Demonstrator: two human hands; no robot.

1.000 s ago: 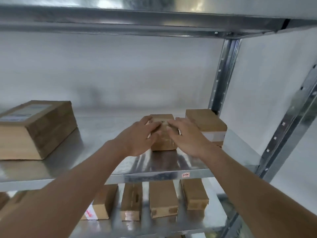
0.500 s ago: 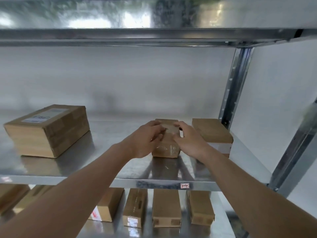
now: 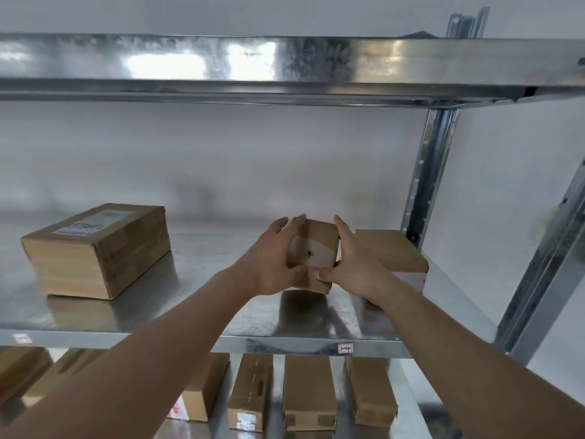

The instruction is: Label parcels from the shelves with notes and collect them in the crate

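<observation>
Both hands, left (image 3: 272,264), right (image 3: 354,270), clasping small cardboard parcel (image 3: 313,248), glossy galvanised shelf (image 3: 190,312)

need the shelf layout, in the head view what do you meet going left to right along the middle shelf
large labelled box → left hand → small parcel held between both hands → right hand → brown box by the upright post

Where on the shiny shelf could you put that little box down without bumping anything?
Bare metal shelf lies between the big labelled box and the small parcel gripped by the left hand and right hand. The front strip is bare too. The right end is crowded by another box beside the post.
</observation>
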